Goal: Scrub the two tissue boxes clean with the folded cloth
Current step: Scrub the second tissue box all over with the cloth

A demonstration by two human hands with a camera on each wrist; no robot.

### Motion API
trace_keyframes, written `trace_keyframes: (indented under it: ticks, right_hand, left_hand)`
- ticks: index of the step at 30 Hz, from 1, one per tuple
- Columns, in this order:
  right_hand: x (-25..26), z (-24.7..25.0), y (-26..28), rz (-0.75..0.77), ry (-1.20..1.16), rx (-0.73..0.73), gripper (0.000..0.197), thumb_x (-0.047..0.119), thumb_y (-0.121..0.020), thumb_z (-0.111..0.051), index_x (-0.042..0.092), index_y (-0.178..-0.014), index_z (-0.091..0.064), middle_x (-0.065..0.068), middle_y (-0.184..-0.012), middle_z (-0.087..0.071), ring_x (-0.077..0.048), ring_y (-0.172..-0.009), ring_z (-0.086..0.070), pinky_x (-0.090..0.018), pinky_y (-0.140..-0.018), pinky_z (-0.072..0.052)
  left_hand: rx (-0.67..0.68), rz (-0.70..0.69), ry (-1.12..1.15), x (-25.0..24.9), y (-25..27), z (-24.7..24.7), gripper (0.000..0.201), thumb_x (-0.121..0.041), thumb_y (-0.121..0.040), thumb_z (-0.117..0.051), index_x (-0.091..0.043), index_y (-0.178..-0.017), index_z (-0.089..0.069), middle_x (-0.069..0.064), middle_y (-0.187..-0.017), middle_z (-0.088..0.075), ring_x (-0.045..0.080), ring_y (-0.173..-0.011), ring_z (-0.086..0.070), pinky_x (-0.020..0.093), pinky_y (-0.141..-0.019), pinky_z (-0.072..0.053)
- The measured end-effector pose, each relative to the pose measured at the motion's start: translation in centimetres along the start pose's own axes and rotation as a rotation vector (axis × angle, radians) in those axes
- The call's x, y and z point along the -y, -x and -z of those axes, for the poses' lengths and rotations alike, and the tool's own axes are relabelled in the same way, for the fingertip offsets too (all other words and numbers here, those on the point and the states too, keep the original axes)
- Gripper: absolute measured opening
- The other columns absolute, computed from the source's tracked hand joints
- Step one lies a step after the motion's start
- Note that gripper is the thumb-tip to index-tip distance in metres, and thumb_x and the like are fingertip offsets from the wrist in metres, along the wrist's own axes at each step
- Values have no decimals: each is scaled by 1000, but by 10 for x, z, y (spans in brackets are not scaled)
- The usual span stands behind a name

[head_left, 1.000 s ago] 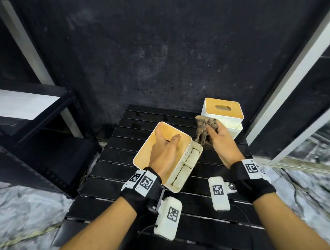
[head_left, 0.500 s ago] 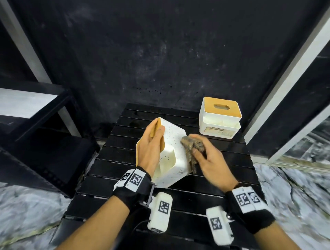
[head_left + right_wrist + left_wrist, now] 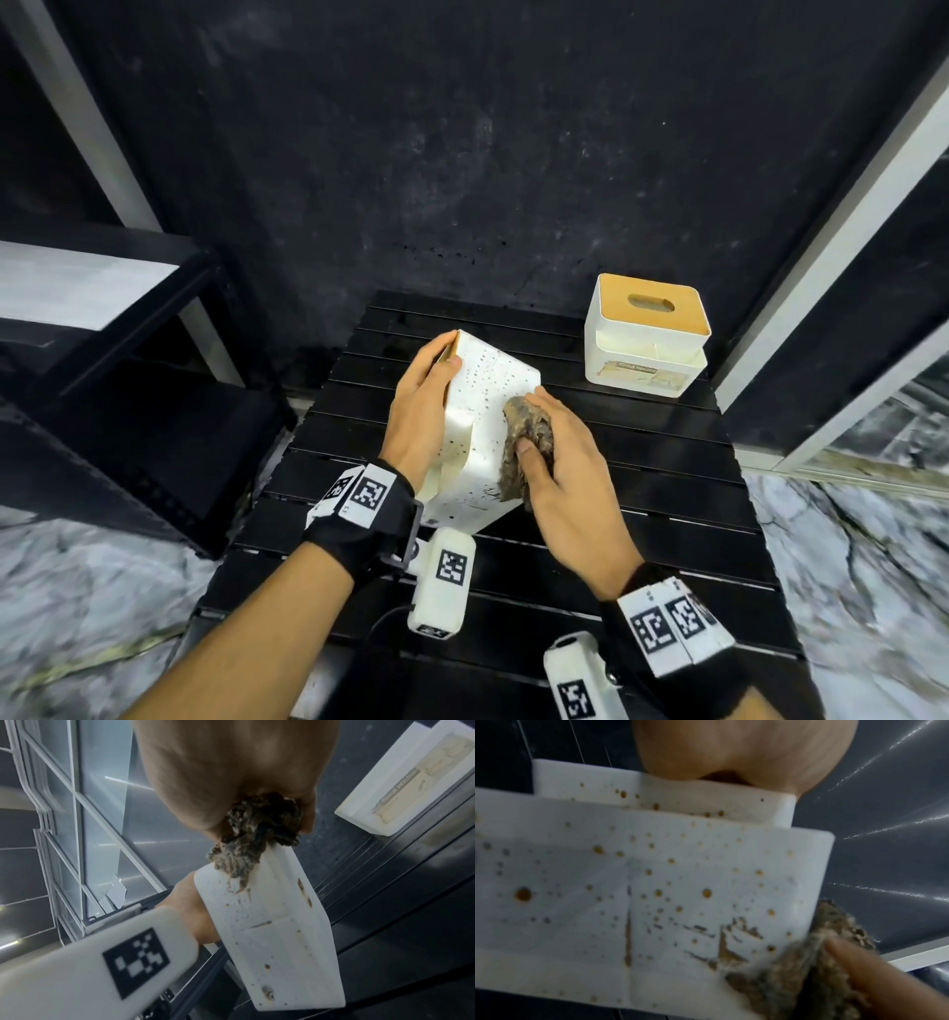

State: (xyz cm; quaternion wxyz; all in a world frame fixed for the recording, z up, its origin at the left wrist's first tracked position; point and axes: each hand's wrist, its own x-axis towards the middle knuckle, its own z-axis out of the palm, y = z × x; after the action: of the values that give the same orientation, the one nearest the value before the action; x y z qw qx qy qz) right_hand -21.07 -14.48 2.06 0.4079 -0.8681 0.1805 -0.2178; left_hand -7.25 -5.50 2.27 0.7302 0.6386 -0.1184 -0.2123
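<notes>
Pressing against the tipped tissue box (image 3: 480, 411), cloth (image 3: 529, 442) bunched within right fingers (image 3: 529, 455).

Brown-spotted white tissue box (image 3: 654, 882) — cloth (image 3: 808, 973) pressed against its lower right corner

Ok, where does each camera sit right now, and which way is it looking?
Head: worn on the head, looks down at the black table; both forearms, left hand and right hand show.
Left wrist: looks along the left hand at the spotted tissue box; the palm shows above.
Right wrist: looks along the right hand at the cloth; the left hand shows behind the box.
Shared: all three show the spotted box and cloth; head and right wrist also show the second tissue box.
</notes>
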Motion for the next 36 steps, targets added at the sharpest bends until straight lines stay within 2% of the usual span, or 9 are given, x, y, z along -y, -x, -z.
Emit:
trace_keyframes:
  ticks: [3, 6, 8, 16, 19, 22, 25, 31, 36]
  right_hand:
    - [-3, -2, -23, -35, 25, 35, 48, 16, -98, -43, 22, -144, -31, 12, -140, -35, -2, -132, -28, -4, -107, -16]
    - [-11, 0, -61, -83, 30, 32, 47, 16, -99, -42, 20, -144, -32, 1, -148, -37, -15, -139, -28, -34, -117, -22]
    - [-15, 1, -76, -88, 34, 41, 44, 16, -99, -43, 20, -142, -35, 0, -145, -41, -16, -137, -32, -39, -115, -26]
    - [-4, 1, -4, -2, -45, 71, 51, 13, -96, -47, 30, -142, -35, 10, -150, -31, -5, -140, -22, -26, -117, -18]
    - [0, 0, 14, 4, -71, 58, 46, 34, -95, -47, 33, -140, -38, 21, -145, -32, 4, -138, -20, -21, -115, -18]
    - [-1, -6, -7, -24, -85, -78, 44, 54, -92, -41, 27, -125, -53, 13, -130, -52, -4, -124, -44, -29, -108, -36]
    - [-8, -14, -42, -20, 2, -151, 38, 39, -97, -43, 19, -128, -53, 5, -127, -56, -12, -121, -47, -28, -107, -35]
    - [-16, -17, -56, -21, 40, -147, 38, 37, -98, -42, 20, -130, -52, 2, -132, -54, -16, -129, -43, -39, -108, -36]
    - [-3, -19, 1, 36, 25, -133, 40, 37, -96, -44, 22, -132, -51, 7, -140, -47, -7, -137, -32, -25, -113, -27]
  left_hand:
    - [8, -15, -3, -1, 0, 2, 31, -22, -102, -51, -33, -127, -66, -9, -106, -75, 3, -88, -71, 16, -68, -54]
    - [9, -14, -15, -1, 0, 0, 30, -25, -101, -52, -38, -123, -67, -7, -114, -73, 10, -100, -71, 21, -77, -55]
    - [1, -23, -18, -1, 0, -1, 29, -26, -100, -53, -42, -119, -68, -6, -116, -72, 14, -105, -70, 29, -86, -56]
    - [-33, -55, 9, 4, -1, 0, 27, -27, -99, -53, -42, -114, -70, -4, -114, -73, 16, -102, -69, 33, -84, -54]
    - [-9, -53, 18, 4, -1, -1, 28, -25, -101, -52, -40, -116, -70, -2, -110, -74, 13, -92, -69, 29, -75, -52]
    - [-2, -50, 4, 4, -1, -4, 28, -27, -99, -53, -41, -116, -70, -2, -114, -73, 17, -101, -69, 35, -84, -55]
    - [-6, -51, -2, 2, 1, -6, 29, -31, -95, -55, -43, -117, -69, -5, -119, -72, 21, -112, -67, 42, -98, -54]
    - [-42, -80, 2, 6, 0, -4, 28, -26, -99, -54, -44, -113, -70, -8, -114, -73, 16, -107, -69, 36, -93, -55]
    - [-54, -80, 32, 8, -1, 1, 28, -25, -100, -53, -41, -113, -71, -1, -111, -74, 16, -95, -68, 34, -80, -52]
